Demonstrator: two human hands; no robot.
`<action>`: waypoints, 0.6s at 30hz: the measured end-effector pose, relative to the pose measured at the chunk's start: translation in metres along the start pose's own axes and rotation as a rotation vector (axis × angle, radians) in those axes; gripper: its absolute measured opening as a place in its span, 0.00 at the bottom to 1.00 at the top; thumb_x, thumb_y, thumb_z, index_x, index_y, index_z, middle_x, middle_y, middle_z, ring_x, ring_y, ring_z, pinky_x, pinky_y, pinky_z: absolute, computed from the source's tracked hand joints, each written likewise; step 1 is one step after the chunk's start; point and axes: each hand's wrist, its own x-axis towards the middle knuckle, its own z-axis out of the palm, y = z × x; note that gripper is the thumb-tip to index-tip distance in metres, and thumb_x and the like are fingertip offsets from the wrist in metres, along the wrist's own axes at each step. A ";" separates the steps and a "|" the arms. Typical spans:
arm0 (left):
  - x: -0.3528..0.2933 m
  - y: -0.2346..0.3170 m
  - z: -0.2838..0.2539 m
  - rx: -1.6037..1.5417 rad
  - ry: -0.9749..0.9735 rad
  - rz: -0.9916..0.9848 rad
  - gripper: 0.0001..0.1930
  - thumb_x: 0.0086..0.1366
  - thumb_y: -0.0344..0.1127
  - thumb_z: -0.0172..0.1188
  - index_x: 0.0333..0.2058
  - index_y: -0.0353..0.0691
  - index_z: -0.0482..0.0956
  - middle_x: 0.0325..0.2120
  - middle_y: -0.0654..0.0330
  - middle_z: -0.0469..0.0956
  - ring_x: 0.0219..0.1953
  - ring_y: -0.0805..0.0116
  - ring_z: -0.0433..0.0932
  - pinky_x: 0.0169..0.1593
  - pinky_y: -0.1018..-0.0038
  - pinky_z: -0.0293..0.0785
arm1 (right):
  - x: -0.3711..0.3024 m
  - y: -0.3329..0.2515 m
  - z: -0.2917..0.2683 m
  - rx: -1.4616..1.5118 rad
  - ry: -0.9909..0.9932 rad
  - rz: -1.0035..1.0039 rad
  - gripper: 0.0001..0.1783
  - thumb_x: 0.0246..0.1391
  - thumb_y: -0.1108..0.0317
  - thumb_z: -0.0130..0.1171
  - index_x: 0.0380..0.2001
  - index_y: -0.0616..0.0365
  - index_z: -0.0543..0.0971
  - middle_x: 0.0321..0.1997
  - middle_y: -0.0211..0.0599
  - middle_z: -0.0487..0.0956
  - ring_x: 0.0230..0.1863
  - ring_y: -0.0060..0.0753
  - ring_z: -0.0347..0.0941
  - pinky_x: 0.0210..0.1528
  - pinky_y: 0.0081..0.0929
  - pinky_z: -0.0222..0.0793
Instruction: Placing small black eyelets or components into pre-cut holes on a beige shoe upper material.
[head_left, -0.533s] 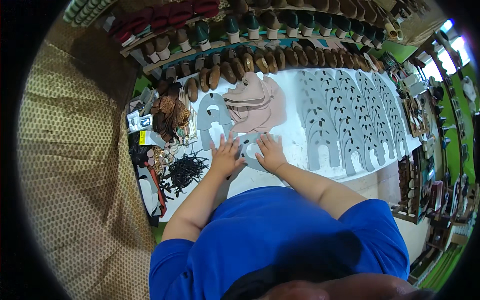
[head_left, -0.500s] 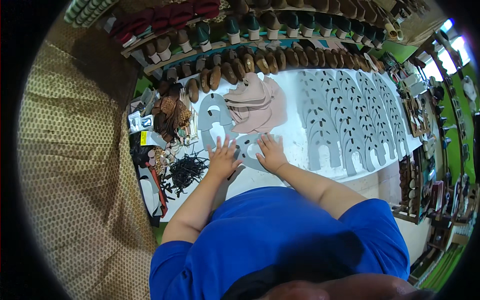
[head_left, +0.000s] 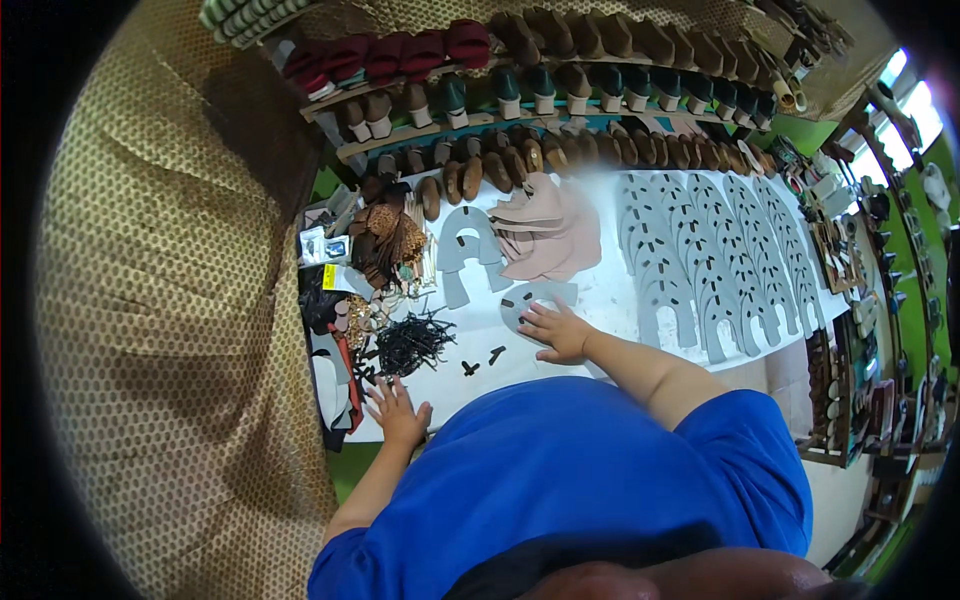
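In the head view, a person in a blue shirt (head_left: pixel 570 460) leans over a white bench (head_left: pixel 612 272). The right hand (head_left: pixel 558 332) is open and palm down, fingers partly spread, on the near side of a curved grey piece (head_left: pixel 553 291) marked with small black strips. It covers part of that piece and does not grip it. The curved piece lies flat on the bench, in front of the person and just on the near side of a heap of pink pieces (head_left: pixel 565 245).

The left hand (head_left: pixel 402 418) is open too, fingers spread wide, with nothing seen in its grasp. It is at the near left of the bench, just below a tangled pile of black strips (head_left: pixel 412 343); whether it touches the bench cannot be told. A few loose black strips (head_left: pixel 471 369) lie on the bench between the two hands.

Left of the pink heap is a grey arch (head_left: pixel 466 222), with more grey showing below it. To the right, overlapping grey arches (head_left: pixel 665 290) run in long columns, dotted with black marks. Brown shoe forms (head_left: pixel 452 183) line the far edge, and shoes (head_left: pixel 577 85) fill the shelves behind.
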 end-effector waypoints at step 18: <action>-0.010 -0.003 0.005 -0.204 -0.339 -0.398 0.78 0.37 0.76 0.71 0.73 0.51 0.24 0.72 0.39 0.16 0.73 0.34 0.16 0.72 0.43 0.24 | 0.048 0.020 -0.030 0.019 -0.356 0.096 0.44 0.60 0.40 0.51 0.72 0.52 0.57 0.78 0.43 0.51 0.77 0.52 0.48 0.71 0.55 0.52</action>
